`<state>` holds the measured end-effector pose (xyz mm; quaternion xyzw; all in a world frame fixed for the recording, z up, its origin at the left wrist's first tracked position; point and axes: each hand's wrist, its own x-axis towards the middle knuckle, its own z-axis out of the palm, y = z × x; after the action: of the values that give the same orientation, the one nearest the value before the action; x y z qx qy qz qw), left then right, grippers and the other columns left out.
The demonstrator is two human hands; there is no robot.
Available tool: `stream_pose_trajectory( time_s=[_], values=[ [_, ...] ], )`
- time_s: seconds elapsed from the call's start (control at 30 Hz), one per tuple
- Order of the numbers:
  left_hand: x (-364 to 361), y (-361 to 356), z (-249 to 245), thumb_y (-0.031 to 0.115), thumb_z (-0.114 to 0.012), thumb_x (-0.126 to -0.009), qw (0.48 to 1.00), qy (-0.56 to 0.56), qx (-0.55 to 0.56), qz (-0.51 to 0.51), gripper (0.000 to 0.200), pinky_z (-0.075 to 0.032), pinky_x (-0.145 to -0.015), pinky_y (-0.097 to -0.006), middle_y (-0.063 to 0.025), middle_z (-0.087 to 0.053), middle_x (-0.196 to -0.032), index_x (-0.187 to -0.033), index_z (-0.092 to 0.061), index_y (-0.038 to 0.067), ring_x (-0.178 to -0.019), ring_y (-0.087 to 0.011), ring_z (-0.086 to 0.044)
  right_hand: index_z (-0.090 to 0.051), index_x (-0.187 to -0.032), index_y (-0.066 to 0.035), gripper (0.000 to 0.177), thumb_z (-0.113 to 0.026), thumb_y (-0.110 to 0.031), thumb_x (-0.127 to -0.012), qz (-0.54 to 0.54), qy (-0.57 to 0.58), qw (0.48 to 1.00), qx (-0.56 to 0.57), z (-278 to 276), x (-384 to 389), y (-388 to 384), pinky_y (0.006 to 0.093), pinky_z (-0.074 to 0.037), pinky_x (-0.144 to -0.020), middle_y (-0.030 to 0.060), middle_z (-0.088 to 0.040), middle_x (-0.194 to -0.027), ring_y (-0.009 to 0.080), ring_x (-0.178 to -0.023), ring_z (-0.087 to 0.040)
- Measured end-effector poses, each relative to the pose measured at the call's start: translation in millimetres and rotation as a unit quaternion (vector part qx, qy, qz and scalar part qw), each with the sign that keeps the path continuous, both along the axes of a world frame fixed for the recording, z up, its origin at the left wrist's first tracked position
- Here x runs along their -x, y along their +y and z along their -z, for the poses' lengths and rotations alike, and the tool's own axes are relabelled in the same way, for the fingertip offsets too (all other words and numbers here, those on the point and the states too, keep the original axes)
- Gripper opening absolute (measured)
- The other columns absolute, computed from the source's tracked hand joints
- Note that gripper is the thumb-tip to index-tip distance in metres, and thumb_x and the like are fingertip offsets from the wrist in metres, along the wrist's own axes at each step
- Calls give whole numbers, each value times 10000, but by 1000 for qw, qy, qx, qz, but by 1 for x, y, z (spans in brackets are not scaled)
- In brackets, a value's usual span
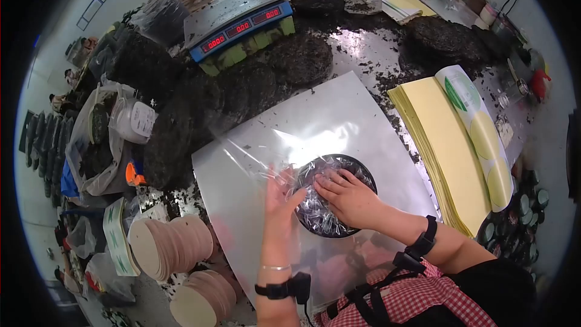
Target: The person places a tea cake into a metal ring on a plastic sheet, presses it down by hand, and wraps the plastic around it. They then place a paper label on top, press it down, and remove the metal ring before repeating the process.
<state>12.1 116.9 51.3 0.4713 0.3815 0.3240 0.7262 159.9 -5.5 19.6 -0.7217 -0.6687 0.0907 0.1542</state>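
Note:
A round black dish (370,177) with crumpled clear plastic film (327,221) over it sits on a shiny metal sheet (242,175). Spread across the top of the film is my right hand (348,197), fingers stretched out and pressing flat. My left hand (280,197) stands at the dish's left side, fingers extended upward, its thumb by the rim. Loose film lies around the left fingers and blurs them. Dark contents show faintly through the film; their kind I cannot make out.
A digital scale (242,27) stands at the back, beside dark crumbly round cakes (299,60). To the right lie yellow paper sheets (448,139) and a strip of round labels (481,133). Stacked cardboard discs (172,245) and a white jar (136,121) are on the left.

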Motion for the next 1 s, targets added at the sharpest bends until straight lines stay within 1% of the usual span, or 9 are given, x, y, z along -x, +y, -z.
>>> stream_pose_trajectory(
  time_s=[0.1,0.17,0.2,0.37,0.47,0.57,0.77,0.93,1.0],
  values=[
    [-30,4,15,46,-740,-847,986,-24,-59,152,533,-390,-1127,-429,-130,-550,-1387,-1357,-586,22,-1320,-278,-497,-566,-1384,-15,550,-669,-214,-882,-39,64,996,44,-5,-28,-5,480,-284,-1202,136,-512,-1492,318,-1420,-424],
    [-14,-9,29,24,-779,-727,799,88,-584,114,436,-462,-1079,-454,-99,-615,-1311,-1149,-670,35,-1276,-335,-554,-627,-1274,-21,513,-753,-231,-823,-79,267,959,-43,9,-40,-21,494,-351,-1160,144,-533,-1453,332,-1396,-441],
    [-20,-18,10,-21,-733,-667,777,115,-613,84,268,-515,-1001,-433,-128,-644,-1211,-921,-680,48,-1200,-333,-601,-575,-1302,-21,612,-781,-306,-801,-22,331,933,-143,9,-40,-28,520,-432,-1092,185,-612,-1314,338,-1276,-558],
    [-24,-11,14,-82,-655,-633,778,196,-538,260,353,-527,-950,-419,-123,-651,-1153,-965,-594,22,-1165,-295,-617,-457,-1390,-41,747,-781,-234,-745,57,324,925,-188,-31,-30,-12,466,-467,-1035,183,-675,-1108,356,-1137,-627],
    [-27,-21,0,-96,-664,-682,765,289,-508,270,426,-507,-980,-430,-149,-646,-1151,-1087,-587,11,-1183,-336,-600,-583,-1214,-71,472,-714,-146,-766,61,335,934,-107,-18,-29,-16,489,-513,-987,134,-686,-1009,340,-957,-679],
    [-28,-29,-17,-20,-649,-812,906,128,-382,133,432,-465,-1037,-449,-185,-631,-1220,-1239,-585,0,-1208,-377,-574,-627,-1122,-49,367,-691,-116,-767,13,208,962,-179,3,-25,-16,498,-495,-1057,146,-686,-1005,348,-953,-680],
    [-32,-41,20,123,-565,-936,712,321,-583,224,515,-373,-1156,-422,-191,-553,-1432,-1432,-510,-6,-1311,-326,-533,-633,-1048,-25,247,-646,-125,-822,-5,331,908,-255,-24,-30,-21,503,-447,-1084,172,-602,-1189,383,-1141,-577],
    [-27,-42,19,20,-495,-895,834,277,-438,191,544,-365,-1161,-457,-175,-542,-1454,-1438,-504,4,-1351,-358,-503,-653,-1039,-37,219,-599,-185,-886,77,86,993,-29,0,-1,-11,426,-458,-883,115,-591,-1024,301,-1028,-557],
    [-23,-31,18,58,-487,-906,795,258,-496,233,564,-344,-1175,-449,-166,-522,-1479,-1468,-471,19,-1373,-338,-482,-662,-1064,-24,304,-607,-243,-860,92,-88,992,20,3,10,6,380,-440,-871,117,-613,-1061,267,-1043,-554]
  ],
)
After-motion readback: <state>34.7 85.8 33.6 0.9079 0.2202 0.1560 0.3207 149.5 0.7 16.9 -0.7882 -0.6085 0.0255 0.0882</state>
